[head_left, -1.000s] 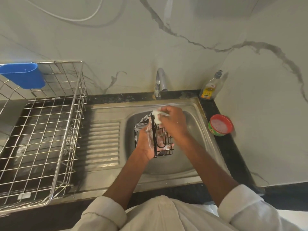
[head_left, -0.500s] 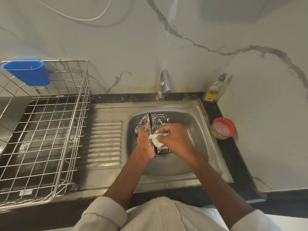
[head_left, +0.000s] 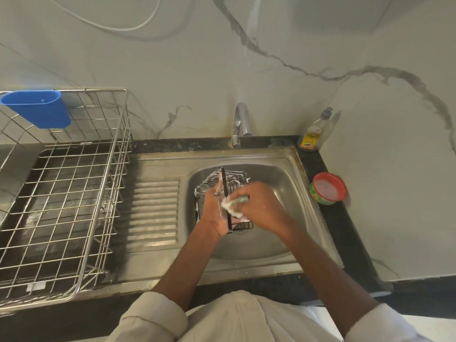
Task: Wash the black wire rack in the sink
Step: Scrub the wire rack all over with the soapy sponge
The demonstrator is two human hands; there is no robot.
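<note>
Suds cover the black wire rack [head_left: 232,180], which stands on edge inside the basin of the steel sink [head_left: 291,174], a little past the centre of the view toward 12 o'clock. The left hand [head_left: 212,211] grips the rack from its 9 o'clock side, fingers wrapped round the wires and thumb near the dark upright frame bar. The right hand [head_left: 261,206] comes in from 3 o'clock with its fingers curled round a pale foamy sponge [head_left: 233,205], pressing it against the rack's frame just beside the left hand's fingertips. The two hands almost touch over the rack. Foam clings to the rack's upper wires at its 12 o'clock end, while its lower corner shows bare black wire near the drain.

At 12 o'clock from the basin a chrome tap [head_left: 240,124] rises from the sink's back edge. At 2 o'clock from the basin a clear bottle of dish liquid [head_left: 314,133] with a grey cap stands in the corner against the marble wall. At 3 o'clock, on the dark counter just beside the sink rim, sits a round tub [head_left: 328,188] with a red rim and pale paste inside. The ribbed drainboard [head_left: 155,211] lies at 9 o'clock from the basin, and further toward 9 o'clock a steel wire dish basket [head_left: 81,201] rests over it, with a blue plastic cup [head_left: 39,108] hooked on its far edge at 10 o'clock. Rolled cream sleeves [head_left: 158,314] show at 6 o'clock.
</note>
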